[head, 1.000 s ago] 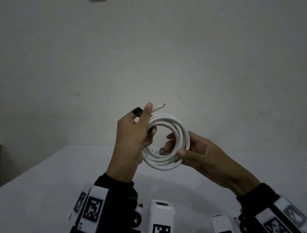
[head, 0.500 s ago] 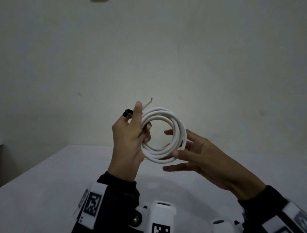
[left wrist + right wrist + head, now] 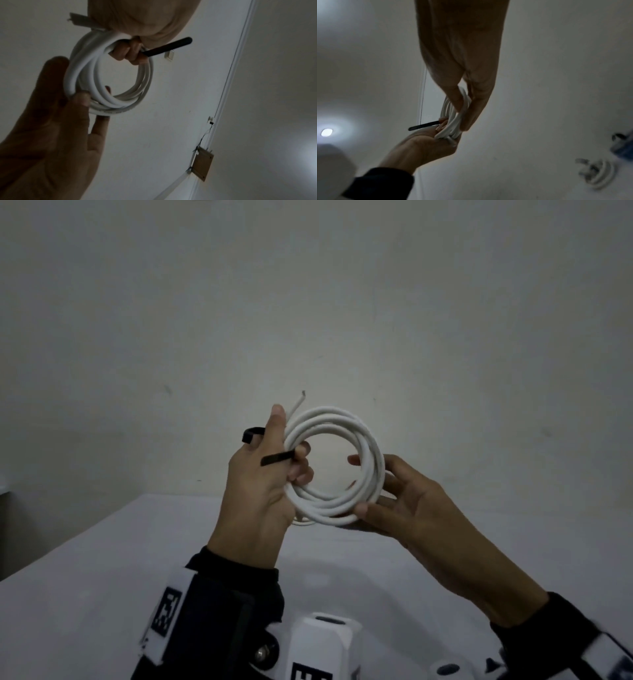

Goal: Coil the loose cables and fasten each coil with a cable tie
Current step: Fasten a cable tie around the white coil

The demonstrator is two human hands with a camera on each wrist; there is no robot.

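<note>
A white cable coil [image 3: 335,467] of several loops is held upright above the table, its cut end [image 3: 298,402] poking up at top left. My left hand [image 3: 270,470] grips the coil's left side, fingers curled through the ring. A black cable tie [image 3: 277,458] sits in the same grip, its tail crossing the hand. My right hand [image 3: 387,494] pinches the coil's lower right, thumb in front and fingers behind. From the left wrist, the coil [image 3: 109,81] hangs from the curled fingers [image 3: 126,51], with the tie [image 3: 168,47] jutting right. From the right wrist, the coil [image 3: 453,119] shows edge-on.
The white table [image 3: 102,577] lies below the hands, with a plain wall behind. In the right wrist view another coiled white cable [image 3: 597,174] and a blue object [image 3: 623,146] lie at the lower right. The wrist camera housing [image 3: 322,645] sits at the bottom edge.
The coil and both hands have risen slightly. My right hand spread its fingers, then took the coil's lower right again. The black tie's tail now shows across my left hand.
</note>
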